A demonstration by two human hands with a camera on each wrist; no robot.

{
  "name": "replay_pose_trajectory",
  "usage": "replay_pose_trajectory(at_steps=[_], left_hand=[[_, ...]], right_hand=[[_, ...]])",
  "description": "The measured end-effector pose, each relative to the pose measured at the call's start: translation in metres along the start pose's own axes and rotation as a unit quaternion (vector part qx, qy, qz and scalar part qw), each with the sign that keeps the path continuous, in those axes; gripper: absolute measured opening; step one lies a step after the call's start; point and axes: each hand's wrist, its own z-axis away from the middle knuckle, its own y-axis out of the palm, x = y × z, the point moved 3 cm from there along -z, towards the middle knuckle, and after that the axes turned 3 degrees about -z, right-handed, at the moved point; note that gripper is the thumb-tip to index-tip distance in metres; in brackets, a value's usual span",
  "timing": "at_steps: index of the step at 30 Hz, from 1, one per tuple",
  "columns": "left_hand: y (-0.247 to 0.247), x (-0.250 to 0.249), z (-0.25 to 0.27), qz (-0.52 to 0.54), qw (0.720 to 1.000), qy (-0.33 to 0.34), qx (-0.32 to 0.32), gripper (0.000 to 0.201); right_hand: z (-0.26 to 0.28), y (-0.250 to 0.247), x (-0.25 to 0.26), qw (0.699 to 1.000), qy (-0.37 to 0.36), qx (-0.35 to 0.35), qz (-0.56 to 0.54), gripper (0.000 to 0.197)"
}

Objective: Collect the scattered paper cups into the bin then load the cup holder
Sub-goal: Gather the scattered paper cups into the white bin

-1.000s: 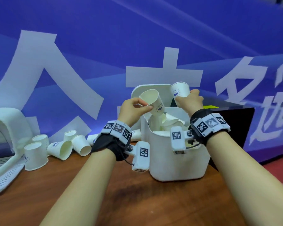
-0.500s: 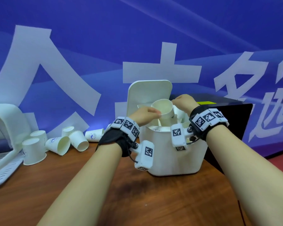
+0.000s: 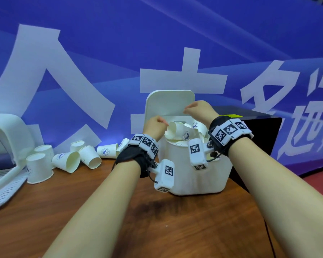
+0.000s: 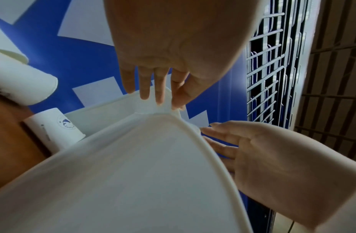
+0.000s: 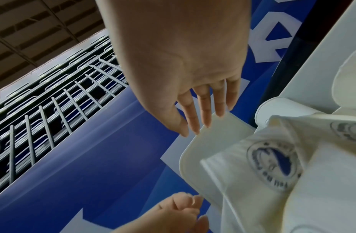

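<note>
A: On the brown wooden counter (image 3: 82,211), the scattered white paper cups (image 3: 71,161) lie left of the white plastic bin (image 3: 194,174), already heaped.

B: Light, thin-walled, easily crushed; I'd pinch each gently at the stiff rolled rim.

A: Left hand (image 3: 154,127) loosely curled, empty, over the bin; right hand (image 3: 199,112), fingers straight, by the lid.

The blue banner (image 3: 101,43) on the far side bears large white Chinese characters, "公" at left and "名" at right, while the paper cups (image 5: 272,165) carry a round blue emblem with unreadable lettering.
</note>
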Motion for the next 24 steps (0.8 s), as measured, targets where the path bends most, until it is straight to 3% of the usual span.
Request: replay_pose_trajectory(at_steps=[3,7,11,19,24], left_hand=[[-0.016,0.010,0.001,0.016,1.000,-0.009,-0.011,0.018],[-0.043,0.029,0.001,0.046,0.998,-0.013,-0.046,0.022],[-0.074,0.046,0.005,0.056,0.996,-0.016,-0.073,0.017],[-0.130,0.132,0.000,0.019,0.986,-0.099,-0.131,0.016],[-0.131,0.175,-0.018,0.038,0.986,-0.116,-0.111,0.016]], right_hand=[[0.009,0.014,0.019,0.999,-0.044,0.025,-0.020,0.024],[0.019,0.044,0.046,0.993,-0.083,0.069,-0.044,0.023],[0.021,0.074,0.062,0.992,-0.092,0.067,-0.060,0.022],[0.027,0.159,0.066,0.990,-0.079,0.094,-0.075,0.031],[0.004,0.211,0.039,0.996,0.002,0.077,-0.054,0.042]])
